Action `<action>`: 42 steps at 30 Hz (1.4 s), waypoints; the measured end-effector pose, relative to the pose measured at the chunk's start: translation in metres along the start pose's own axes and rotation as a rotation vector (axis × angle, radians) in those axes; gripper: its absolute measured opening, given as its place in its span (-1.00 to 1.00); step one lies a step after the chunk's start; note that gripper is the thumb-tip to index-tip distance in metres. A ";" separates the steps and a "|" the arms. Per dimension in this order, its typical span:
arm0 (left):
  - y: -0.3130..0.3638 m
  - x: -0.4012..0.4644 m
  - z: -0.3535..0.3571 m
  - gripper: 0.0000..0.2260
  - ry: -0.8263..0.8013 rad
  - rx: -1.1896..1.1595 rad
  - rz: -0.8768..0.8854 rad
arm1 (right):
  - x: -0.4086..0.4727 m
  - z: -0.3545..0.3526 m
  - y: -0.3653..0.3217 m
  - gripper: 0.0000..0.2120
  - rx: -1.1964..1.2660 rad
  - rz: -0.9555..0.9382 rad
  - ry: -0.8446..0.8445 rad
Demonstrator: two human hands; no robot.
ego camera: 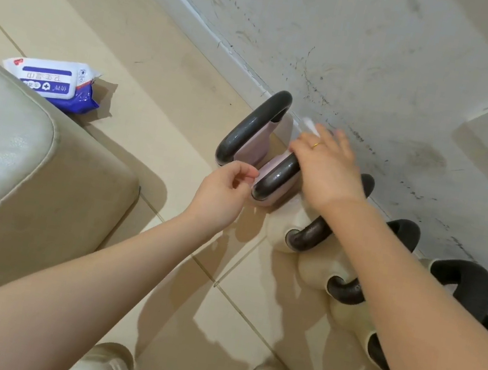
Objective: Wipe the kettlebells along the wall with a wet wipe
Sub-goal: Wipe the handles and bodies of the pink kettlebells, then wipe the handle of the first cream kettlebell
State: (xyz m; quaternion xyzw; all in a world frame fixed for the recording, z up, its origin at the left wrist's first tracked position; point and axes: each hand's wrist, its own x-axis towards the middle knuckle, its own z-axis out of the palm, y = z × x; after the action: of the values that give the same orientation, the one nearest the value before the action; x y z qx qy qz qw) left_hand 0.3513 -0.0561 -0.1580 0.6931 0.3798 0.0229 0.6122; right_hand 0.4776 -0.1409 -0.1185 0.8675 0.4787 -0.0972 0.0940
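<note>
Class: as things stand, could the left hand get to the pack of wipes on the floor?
Probably yes: the left hand holds nothing, and only bare floor lies between it and the pack of wipes.

Pink kettlebells [253, 146] with black handles, cream kettlebells [315, 269], blue-and-white wipe pack [52, 82].
</note>
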 end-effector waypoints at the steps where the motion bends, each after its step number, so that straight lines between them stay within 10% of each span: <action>1: 0.002 0.002 0.002 -0.84 -0.002 0.023 0.017 | 0.001 0.003 -0.009 -0.63 -0.014 -0.058 -0.036; 6: 0.003 0.015 0.003 -0.86 -0.042 0.059 0.016 | 0.000 0.010 -0.020 -0.52 0.034 -0.236 -0.138; 12: 0.014 0.025 0.003 -0.74 -0.133 0.143 0.085 | 0.004 0.006 0.030 -0.28 0.106 -0.029 -0.131; 20: 0.029 0.036 0.019 -0.80 -0.197 0.514 0.188 | 0.011 -0.001 0.033 -0.47 0.123 -0.177 -0.151; 30: 0.014 0.017 0.000 -0.71 -0.256 0.478 0.218 | 0.031 0.023 0.056 -0.68 0.445 0.259 -0.164; 38: 0.033 0.027 0.012 -0.78 -0.235 0.521 0.164 | -0.007 -0.009 0.017 -0.70 0.535 -0.054 -0.189; 42: 0.037 0.027 0.015 -0.85 -0.245 0.574 0.122 | -0.044 -0.017 0.017 -0.76 0.904 0.265 0.273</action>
State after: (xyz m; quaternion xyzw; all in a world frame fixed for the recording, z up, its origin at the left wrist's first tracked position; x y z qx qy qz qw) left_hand 0.3967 -0.0523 -0.1417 0.8567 0.2522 -0.1322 0.4301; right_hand 0.4702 -0.1814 -0.0890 0.8797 0.2822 -0.1677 -0.3440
